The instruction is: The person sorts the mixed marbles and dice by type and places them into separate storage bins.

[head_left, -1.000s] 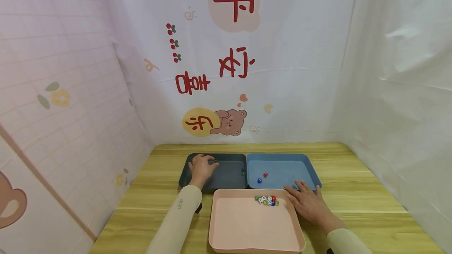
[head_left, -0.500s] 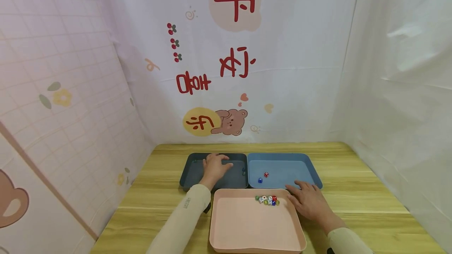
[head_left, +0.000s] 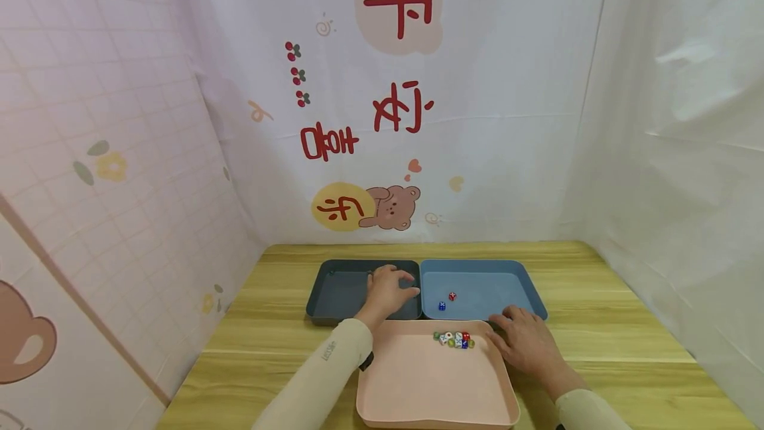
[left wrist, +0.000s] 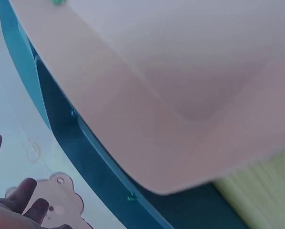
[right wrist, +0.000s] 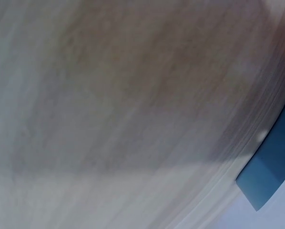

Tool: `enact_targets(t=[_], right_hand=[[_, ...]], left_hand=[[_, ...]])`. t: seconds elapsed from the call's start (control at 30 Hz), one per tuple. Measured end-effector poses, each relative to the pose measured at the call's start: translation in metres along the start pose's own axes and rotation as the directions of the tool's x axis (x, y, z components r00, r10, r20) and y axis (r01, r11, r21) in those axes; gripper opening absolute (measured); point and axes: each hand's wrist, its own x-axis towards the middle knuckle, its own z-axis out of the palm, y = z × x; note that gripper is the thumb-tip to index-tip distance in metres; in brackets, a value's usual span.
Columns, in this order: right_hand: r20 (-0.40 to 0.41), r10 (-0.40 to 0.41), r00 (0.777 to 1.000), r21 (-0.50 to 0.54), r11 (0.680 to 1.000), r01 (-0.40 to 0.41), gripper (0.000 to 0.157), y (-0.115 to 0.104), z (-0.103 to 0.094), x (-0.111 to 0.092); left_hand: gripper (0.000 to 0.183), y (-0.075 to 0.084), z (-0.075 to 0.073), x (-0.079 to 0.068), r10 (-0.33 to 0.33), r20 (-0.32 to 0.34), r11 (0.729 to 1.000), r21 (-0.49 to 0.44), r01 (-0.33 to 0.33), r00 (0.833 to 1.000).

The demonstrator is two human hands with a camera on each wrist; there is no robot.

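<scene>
My left hand [head_left: 388,292] hovers over the right part of a dark slate tray [head_left: 337,300], thumb and fingers spread apart with nothing visible between them. Small green glassy pieces [left wrist: 131,196] show inside that tray in the left wrist view. My right hand [head_left: 528,342] rests by the right rim of a pink tray [head_left: 432,387], its fingertips at the front edge of a blue tray [head_left: 486,281]. Inside the pink tray, near its far edge, lies a cluster of dice and glassy beads [head_left: 458,339]. The blue tray holds a red die [head_left: 452,296] and a blue die [head_left: 442,306].
All three trays sit on a wood-grain table [head_left: 627,344], the dark and blue ones side by side behind the pink one. A printed white cloth [head_left: 513,151] hangs behind the table and along both sides.
My left hand has moved rightward across the dark tray, from its left part to its right end, fingers still apart. My right hand stays by the pink tray's rim.
</scene>
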Motion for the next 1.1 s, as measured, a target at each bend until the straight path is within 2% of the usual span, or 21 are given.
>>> enact_targets(t=[0.23,0.57,0.77,0.97,1.1], right_hand=[[0.0,0.014,1.0,0.005,1.0,-0.014,0.027,0.0,-0.001,0.0],[-0.007,0.026,1.0,0.031,0.999,-0.026,0.025,0.001,0.001,-0.001],[-0.004,0.025,1.0,0.032,0.999,-0.025,0.026,0.002,0.002,-0.002],[-0.029,0.004,1.0,0.032,0.999,-0.003,0.025,0.002,0.003,-0.002],[-0.019,0.008,1.0,0.032,0.999,-0.008,0.025,0.002,0.004,-0.002]], left_hand=[[0.022,0.011,0.011,-0.009,0.029,0.069,0.999,0.022,-0.031,0.997],[0.015,0.026,0.025,-0.019,0.057,0.115,0.998,0.028,-0.06,0.992],[0.01,0.026,0.029,-0.024,0.056,0.151,0.998,0.01,-0.058,0.987],[0.001,0.02,0.035,-0.03,0.107,0.158,0.993,0.026,-0.112,0.982],[0.003,0.015,0.04,-0.034,0.145,0.155,0.989,0.004,-0.147,0.977]])
